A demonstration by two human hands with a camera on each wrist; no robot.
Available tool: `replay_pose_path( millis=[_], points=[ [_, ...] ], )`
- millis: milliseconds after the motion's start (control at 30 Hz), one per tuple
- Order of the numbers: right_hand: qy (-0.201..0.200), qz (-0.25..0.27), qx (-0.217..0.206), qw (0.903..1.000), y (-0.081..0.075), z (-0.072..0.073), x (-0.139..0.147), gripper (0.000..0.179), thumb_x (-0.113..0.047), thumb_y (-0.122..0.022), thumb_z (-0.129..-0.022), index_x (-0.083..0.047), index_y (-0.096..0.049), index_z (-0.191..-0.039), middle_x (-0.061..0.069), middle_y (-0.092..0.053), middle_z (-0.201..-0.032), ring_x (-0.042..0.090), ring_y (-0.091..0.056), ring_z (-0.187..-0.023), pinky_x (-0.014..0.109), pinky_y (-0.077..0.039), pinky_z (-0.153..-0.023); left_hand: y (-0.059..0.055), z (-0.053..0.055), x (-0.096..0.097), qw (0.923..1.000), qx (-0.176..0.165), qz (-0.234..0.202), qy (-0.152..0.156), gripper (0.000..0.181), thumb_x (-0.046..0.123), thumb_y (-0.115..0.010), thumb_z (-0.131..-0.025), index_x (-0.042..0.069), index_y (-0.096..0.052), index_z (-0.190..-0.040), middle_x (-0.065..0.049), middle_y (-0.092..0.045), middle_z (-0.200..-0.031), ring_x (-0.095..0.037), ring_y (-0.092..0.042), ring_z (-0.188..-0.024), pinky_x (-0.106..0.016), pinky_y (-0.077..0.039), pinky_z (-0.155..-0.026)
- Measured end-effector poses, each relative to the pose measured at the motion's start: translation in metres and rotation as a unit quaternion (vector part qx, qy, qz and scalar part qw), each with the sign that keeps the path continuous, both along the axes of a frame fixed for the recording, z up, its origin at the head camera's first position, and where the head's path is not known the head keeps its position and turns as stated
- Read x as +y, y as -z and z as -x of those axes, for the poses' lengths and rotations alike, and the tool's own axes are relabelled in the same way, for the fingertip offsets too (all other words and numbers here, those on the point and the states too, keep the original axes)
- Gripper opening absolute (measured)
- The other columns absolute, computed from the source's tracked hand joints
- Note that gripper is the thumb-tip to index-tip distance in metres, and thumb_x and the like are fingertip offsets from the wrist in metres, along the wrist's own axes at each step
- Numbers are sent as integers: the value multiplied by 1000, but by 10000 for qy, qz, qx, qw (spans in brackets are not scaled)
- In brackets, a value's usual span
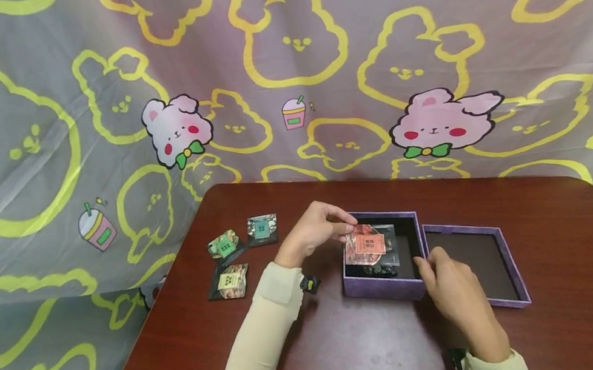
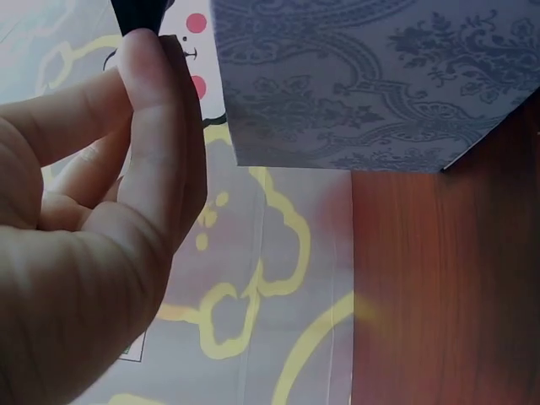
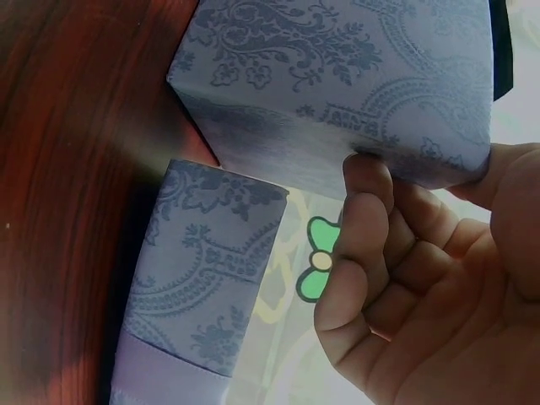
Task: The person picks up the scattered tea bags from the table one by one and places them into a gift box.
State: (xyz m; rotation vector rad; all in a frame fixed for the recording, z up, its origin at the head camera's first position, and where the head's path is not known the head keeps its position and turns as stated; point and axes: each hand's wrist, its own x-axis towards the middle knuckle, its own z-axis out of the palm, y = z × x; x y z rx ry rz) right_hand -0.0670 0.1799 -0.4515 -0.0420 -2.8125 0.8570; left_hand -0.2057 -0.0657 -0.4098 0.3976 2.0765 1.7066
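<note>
Head view: red packet (image 1: 365,245) pinched over box (image 1: 385,289)

The red packet lies flat-side up at the mouth of the open box, its left edge in the left hand (image 1: 317,228). Thumb and fingers pinch that edge; the left wrist view shows the fingertips pressed together on a dark corner, with the box's patterned wall just beside them. Whether the red packet also touches the box's rim, I cannot tell.

Just below the pinched packet, inside the box, a dark patterned item (image 1: 382,270) shows, too small to make out.

To the right of the pinch, the right hand (image 1: 453,286) grips the box at its near right corner. Fingers curl against the outer wall, as the right wrist view shows, with the thumb at the corner.

Right of that grip and partly behind the right hand, the lid (image 1: 488,254) lies with its hollow side up, just beside the box.

Left of the left hand's pinch, well apart from it, three packets lie on the table (image 1: 348,350): the teal packet (image 1: 261,230) nearest, the green packet (image 1: 223,245) farther left, and the yellow packet (image 1: 231,282) nearer the person. Beyond both hands hangs a printed cloth (image 1: 300,26).
</note>
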Motion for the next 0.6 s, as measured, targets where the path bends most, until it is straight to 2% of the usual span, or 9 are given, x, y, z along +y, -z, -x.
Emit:
replay_pose_path(
  millis=[100,267,500,600],
  points=[
    [6,-2,-68,10000,0,0,0,30,-30,-56,-104,-8,-51,-84,6,-53,-64,33,-56,-63,54,-45,-59,2,-1,0,9999,-59,-1,-85,10,-11,-69,-89,-7,-75,-96,-12,-73,-90,-18,-66,-65,-62,-53,-81],
    [30,-7,-32,10000,1,-1,0,29,-30,-56,-104,-8,-52,-84,7,-54,-64,35,-57,-63,54,-45,-58,4,-1,0,10000,-44,-19,-41,11,-10,-69,-89,-7,-76,-97,-12,-72,-89,-17,-66,-65,-63,-53,-81],
    [38,16,-105,9999,1,-1,-1,30,-32,-56,-104,-9,-52,-85,7,-56,-66,36,-58,-64,55,-45,-59,4,0,1,9999,60,31,87,11,-9,-69,-90,-9,-74,-99,-13,-73,-92,-18,-68,-69,-41,-60,-69],
    [22,18,-35,10000,1,-1,-1,30,-31,-56,-104,-9,-52,-84,6,-54,-65,34,-56,-62,53,-45,-58,4,0,1,9993,267,253,94,15,-6,-71,-90,-9,-74,-104,-11,-73,-93,-22,-70,-72,-42,-60,-71]
  ],
)
